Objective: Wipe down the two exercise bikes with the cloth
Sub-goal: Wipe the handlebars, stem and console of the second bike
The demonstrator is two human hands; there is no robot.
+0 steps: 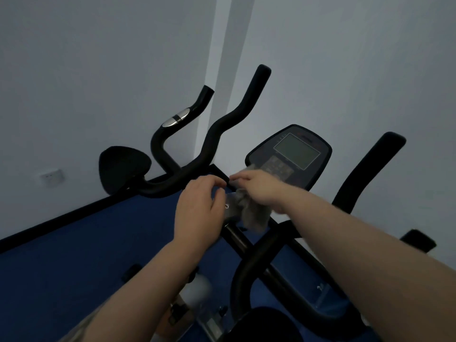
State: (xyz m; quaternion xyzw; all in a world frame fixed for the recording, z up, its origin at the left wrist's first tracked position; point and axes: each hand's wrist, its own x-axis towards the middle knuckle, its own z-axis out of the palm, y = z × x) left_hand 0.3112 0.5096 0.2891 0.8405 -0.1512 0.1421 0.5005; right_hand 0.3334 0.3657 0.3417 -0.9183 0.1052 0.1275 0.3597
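A grey cloth [254,214] hangs crumpled from my right hand [261,188], which grips it just below the near bike's console [293,154] with its grey screen. My left hand [201,206] hovers beside it with fingers curled, close to the cloth's left edge over the bike's metal stem; whether it touches the cloth is unclear. The near bike's black handlebars rise on the left [229,119] and on the right [370,174]. A second bike stands further left, showing its black saddle [123,166] and a handlebar with a chrome pad [176,118].
Grey walls meet in a corner behind the bikes, with a black skirting board and blue floor [86,248] below. A white wall socket [53,177] sits low on the left. A black saddle edge [266,324] shows at the bottom, and a black pedal-like part [418,240] at right.
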